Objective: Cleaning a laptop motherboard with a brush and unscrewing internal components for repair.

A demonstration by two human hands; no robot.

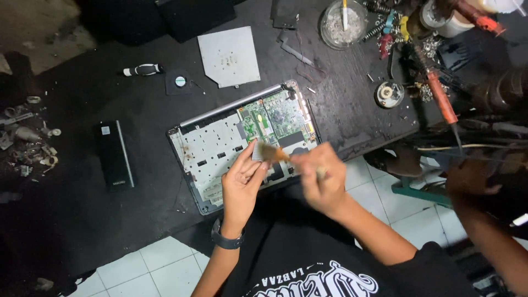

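Right hand (322,179) holding brush (270,152), left hand (242,184) beside bristles

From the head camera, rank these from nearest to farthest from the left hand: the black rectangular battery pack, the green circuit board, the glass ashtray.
1. Green circuit board, just above the left hand, inside the opened laptop.
2. Black battery pack, off to the left on the dark table.
3. Glass ashtray, far up at the table's top edge.

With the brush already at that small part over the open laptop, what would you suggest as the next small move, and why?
Probably another short brush stroke across the small grey part: the left hand pinches it above the open laptop, and the brush in the right hand has its bristles right against it.
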